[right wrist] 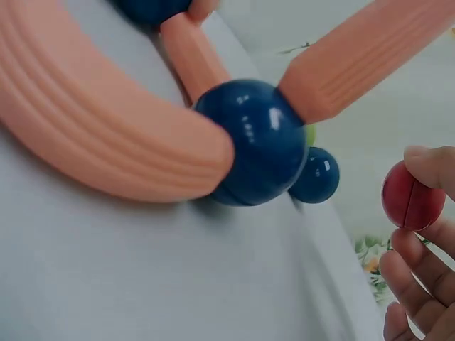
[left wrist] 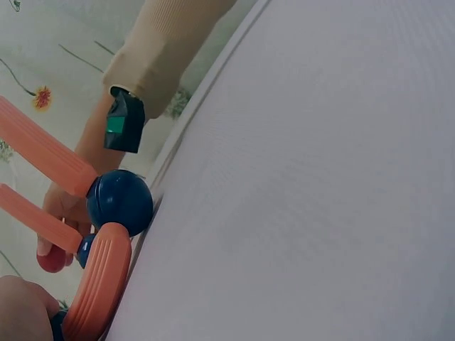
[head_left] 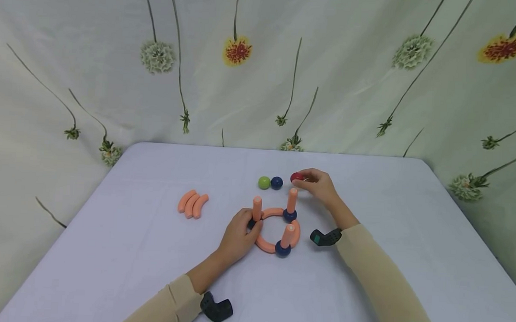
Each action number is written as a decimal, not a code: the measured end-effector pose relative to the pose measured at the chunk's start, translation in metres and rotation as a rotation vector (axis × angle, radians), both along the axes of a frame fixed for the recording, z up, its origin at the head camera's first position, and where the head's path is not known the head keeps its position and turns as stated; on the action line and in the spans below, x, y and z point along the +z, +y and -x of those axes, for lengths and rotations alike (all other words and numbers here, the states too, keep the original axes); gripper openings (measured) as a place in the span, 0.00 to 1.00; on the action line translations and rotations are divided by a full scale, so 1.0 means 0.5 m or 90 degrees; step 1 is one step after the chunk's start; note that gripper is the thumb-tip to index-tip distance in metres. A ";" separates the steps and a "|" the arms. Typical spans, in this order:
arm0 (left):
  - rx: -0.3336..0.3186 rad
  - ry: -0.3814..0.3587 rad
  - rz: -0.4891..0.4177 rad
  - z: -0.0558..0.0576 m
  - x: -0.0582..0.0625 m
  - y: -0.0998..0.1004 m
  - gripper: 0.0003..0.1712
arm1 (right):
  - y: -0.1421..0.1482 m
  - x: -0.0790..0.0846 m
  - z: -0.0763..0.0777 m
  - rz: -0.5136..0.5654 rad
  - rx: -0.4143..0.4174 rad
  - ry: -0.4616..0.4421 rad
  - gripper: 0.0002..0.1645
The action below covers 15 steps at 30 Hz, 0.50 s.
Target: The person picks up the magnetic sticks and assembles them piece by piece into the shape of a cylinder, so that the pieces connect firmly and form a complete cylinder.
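Observation:
My right hand [head_left: 319, 185] pinches a red ball [head_left: 296, 177] between thumb and fingertips, at the far side of the table; in the right wrist view the red ball [right wrist: 398, 197] shows a seam line. My left hand [head_left: 237, 234] grips the dark blue ball [head_left: 251, 224] on the left of a ring. Curved orange pieces [head_left: 265, 245] joined by dark blue balls form this ring. From the balls rise straight orange rods, one beside my left hand [head_left: 257, 209], one at the back [head_left: 292, 201] and one in front [head_left: 287, 236], which leans slightly.
Beyond the ring lie a green ball [head_left: 264, 182] and a loose blue ball [head_left: 276, 183], side by side. Three curved orange pieces [head_left: 193, 205] lie together at the left. The white table [head_left: 128, 251] ends at a flowered cloth [head_left: 260, 98] behind.

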<state>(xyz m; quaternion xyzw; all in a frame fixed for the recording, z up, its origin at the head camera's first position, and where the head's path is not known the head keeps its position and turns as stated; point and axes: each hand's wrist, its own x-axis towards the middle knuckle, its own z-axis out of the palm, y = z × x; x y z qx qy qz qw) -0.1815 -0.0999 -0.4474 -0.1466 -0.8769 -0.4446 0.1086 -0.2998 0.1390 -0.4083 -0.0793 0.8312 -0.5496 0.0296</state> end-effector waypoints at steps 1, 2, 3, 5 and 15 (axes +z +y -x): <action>0.000 0.001 -0.001 0.000 0.002 0.000 0.14 | 0.002 0.006 -0.002 0.003 0.002 0.002 0.27; 0.000 0.002 -0.002 0.000 0.003 0.000 0.14 | 0.003 0.012 -0.004 0.008 0.004 0.008 0.27; 0.001 0.004 -0.003 0.001 0.004 0.000 0.14 | 0.005 0.018 -0.005 0.007 0.008 0.016 0.27; 0.002 0.004 -0.004 0.001 0.006 0.000 0.14 | 0.007 0.030 -0.008 0.008 0.014 0.028 0.26; 0.006 -0.011 0.012 -0.001 0.001 0.001 0.13 | 0.006 0.094 -0.038 0.023 0.068 0.087 0.22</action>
